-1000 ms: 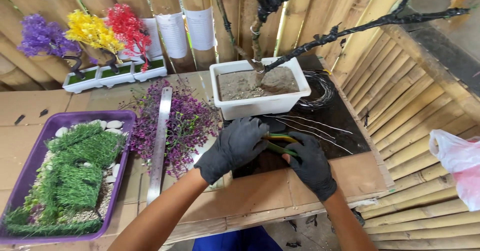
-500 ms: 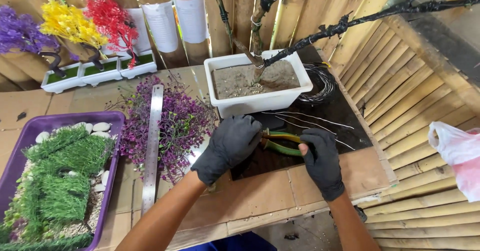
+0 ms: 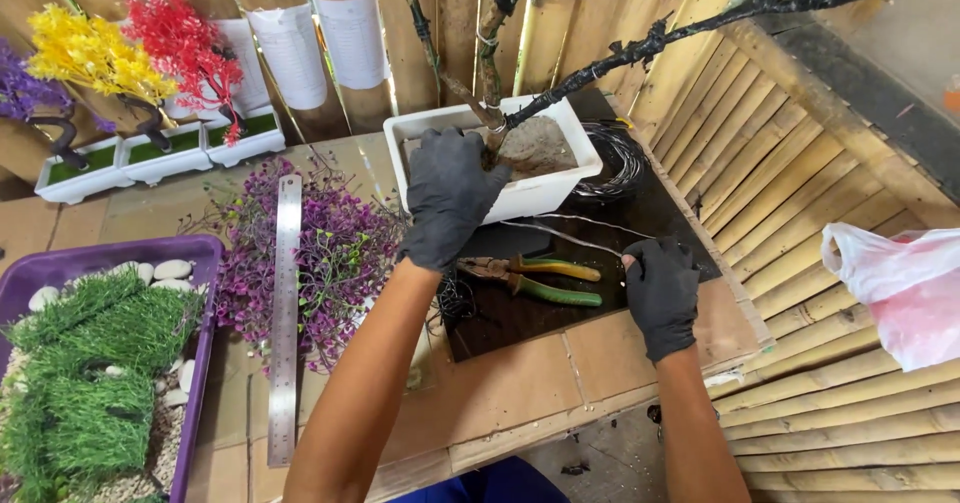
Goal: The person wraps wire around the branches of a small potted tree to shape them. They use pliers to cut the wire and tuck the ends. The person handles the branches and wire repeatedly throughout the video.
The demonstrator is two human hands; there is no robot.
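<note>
My left hand (image 3: 450, 198), in a black glove, lies over the front rim of the white planter (image 3: 545, 195). Its fingers curl into the soil at the foot of a bare tree trunk (image 3: 490, 58) wrapped in black tape. A dark branch (image 3: 700, 25) reaches out to the right. My right hand (image 3: 660, 293), also gloved, is closed on the dark board (image 3: 500, 323). The end of a thin wire (image 3: 565, 233) meets its thumb. Pliers with green and yellow handles (image 3: 545, 278) lie untouched between my hands.
A coil of dark wire (image 3: 620, 158) lies right of the planter. Purple artificial foliage (image 3: 320, 253) and a metal ruler (image 3: 285, 313) lie at left, beside a purple tray (image 3: 200, 363) of fake grass and pebbles. Small potted artificial trees (image 3: 150, 153) stand at back left; a pink bag (image 3: 900, 283) at right.
My left hand has risen from the pliers to the planter's rim. My right hand has slid right, off the pliers, which now lie bare on the board.
</note>
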